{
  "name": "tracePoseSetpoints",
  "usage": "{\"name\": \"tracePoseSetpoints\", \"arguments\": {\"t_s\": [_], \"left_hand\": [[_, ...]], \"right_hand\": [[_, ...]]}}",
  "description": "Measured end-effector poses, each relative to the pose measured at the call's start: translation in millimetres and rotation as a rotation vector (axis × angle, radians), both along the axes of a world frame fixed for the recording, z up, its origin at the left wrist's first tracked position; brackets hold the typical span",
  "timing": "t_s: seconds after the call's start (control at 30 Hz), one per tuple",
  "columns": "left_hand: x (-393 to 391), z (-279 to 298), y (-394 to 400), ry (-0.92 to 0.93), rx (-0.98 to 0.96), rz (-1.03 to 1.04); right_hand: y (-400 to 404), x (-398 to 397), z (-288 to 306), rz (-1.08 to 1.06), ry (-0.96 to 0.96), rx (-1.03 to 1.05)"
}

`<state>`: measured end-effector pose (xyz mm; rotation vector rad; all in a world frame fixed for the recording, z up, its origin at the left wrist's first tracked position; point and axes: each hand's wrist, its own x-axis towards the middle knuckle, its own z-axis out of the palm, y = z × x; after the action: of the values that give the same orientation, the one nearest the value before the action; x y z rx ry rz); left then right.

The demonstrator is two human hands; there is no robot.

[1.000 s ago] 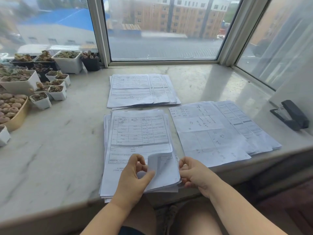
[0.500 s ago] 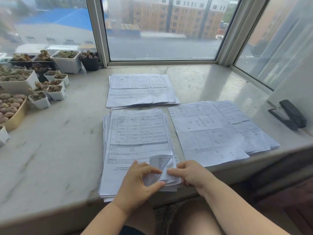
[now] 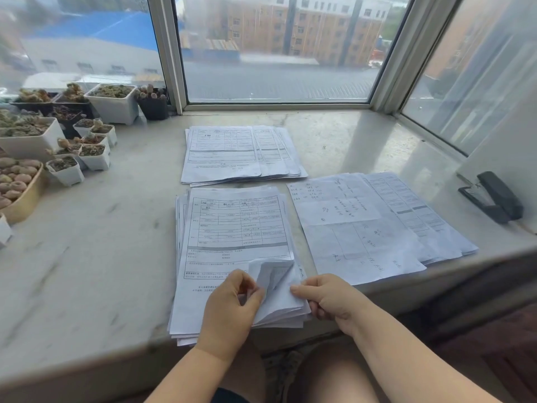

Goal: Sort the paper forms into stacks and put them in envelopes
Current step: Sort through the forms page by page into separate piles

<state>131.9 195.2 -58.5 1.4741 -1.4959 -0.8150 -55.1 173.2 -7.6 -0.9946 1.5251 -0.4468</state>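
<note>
Three spreads of forms lie on the marble sill (image 3: 87, 257). The near stack (image 3: 232, 242) sits at the sill's front edge, its bottom overhanging. My left hand (image 3: 232, 309) pinches its curled top-sheet corner (image 3: 270, 274); my right hand (image 3: 328, 298) pinches the stack's right edge. Beyond lies a fanned pile (image 3: 238, 155), rightward another (image 3: 372, 225), then a black stapler (image 3: 494, 196). Bare marble stretches left toward the succulent pots (image 3: 72, 146).

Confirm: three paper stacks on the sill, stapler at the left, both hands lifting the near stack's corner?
Not quite. The head view shows the stapler at the right. The rest holds: three stacks, with left hand and right hand lifting the near stack's corner.
</note>
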Motion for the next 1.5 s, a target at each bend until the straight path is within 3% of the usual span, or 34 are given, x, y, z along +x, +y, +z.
{"name": "tracePoseSetpoints", "arguments": {"t_s": [0.7, 0.93, 1.43, 1.5], "left_hand": [[5.6, 0.3, 1.3, 0.021, -0.053, -0.144], [6.2, -1.9, 2.1, 0.001, -0.05, -0.153], [7.0, -3.6, 2.2, -0.093, -0.058, -0.188], [6.1, -3.1, 1.9, -0.055, -0.054, -0.186]], "right_hand": [[-2.0, 4.3, -4.8, -0.064, 0.085, -0.029], [-3.5, 1.0, -4.5, -0.081, -0.005, 0.04], [0.0, 1.6, 7.4, -0.007, 0.017, 0.011], [1.5, -0.2, 12.4, 0.044, 0.139, -0.1]]}}
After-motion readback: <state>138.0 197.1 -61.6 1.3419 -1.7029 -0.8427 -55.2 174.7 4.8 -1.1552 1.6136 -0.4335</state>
